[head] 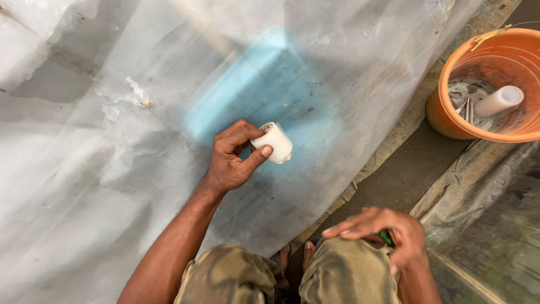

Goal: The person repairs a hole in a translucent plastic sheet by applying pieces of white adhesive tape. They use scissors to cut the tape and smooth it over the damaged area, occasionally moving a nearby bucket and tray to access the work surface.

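Left hand point(230, 160) raised over the plastic sheet point(112, 169), closed around a small white tape roll point(273, 142). Thumb pressed across the near face of the roll, index finger curled over its top, remaining fingers folded into the palm. Roll tilted, its open core turned toward the upper left, its far end jutting past the thumb to the right. Just beyond the roll, under the sheet, a pale blue patch point(253, 95), blurred by the plastic.

Right hand point(388, 231) low and to the right, well apart from the left, resting palm down on the right knee point(346, 270) in camouflage-patterned cloth. Fingers stretched out and pointing left, close together, flat rather than curled. A small green object point(385, 237) tucked beneath them, mostly hidden; whether gripped or merely covered, cannot tell. Toes visible between the 2 knees, below and between both hands.

Far to the upper right of the right hand, an orange bucket point(444, 107) on the floor, holding a second white roll point(499, 101) leaning against its inner wall, with a couple of thin metal pieces point(467, 108) beside it. A strip of dark bare floor point(405, 180) between the sheet's edge and the bucket, and more crumpled plastic to the right of the right hand.
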